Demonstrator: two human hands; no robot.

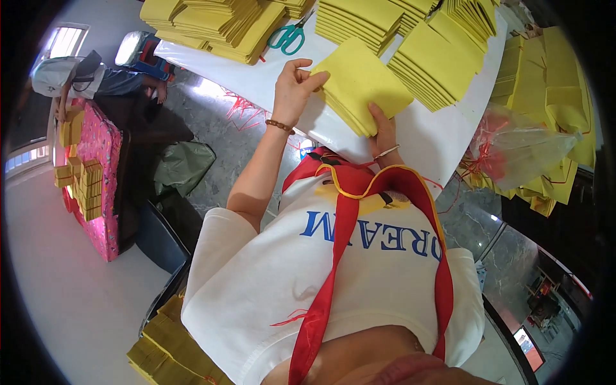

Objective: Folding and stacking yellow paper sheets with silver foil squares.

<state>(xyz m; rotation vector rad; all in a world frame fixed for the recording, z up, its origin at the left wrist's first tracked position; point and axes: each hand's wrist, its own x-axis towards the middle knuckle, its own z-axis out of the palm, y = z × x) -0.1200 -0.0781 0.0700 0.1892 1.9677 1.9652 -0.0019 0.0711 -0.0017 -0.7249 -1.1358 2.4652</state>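
A small stack of folded yellow paper (364,78) is between my two hands at the near edge of the white table (427,138). At its left edge, my left hand (296,85) is closed, thumb laid on the top sheet and fingers curled. My right hand (383,131) grips the stack's near right corner, thumb on top and the other fingers hidden underneath. Several layers show along the stack's near edge. Beyond my left hand lie scissors (287,40) with teal handles. Larger piles of yellow paper (427,64) stand just past the stack.
More yellow paper piles (218,29) cover the far left of the table. At right are a clear plastic bag (523,144) with red contents and further yellow bundles (555,77). A pink-covered table (106,192) holds yellow bundles at left, near another person (74,80). Red strings (244,112) hang below.
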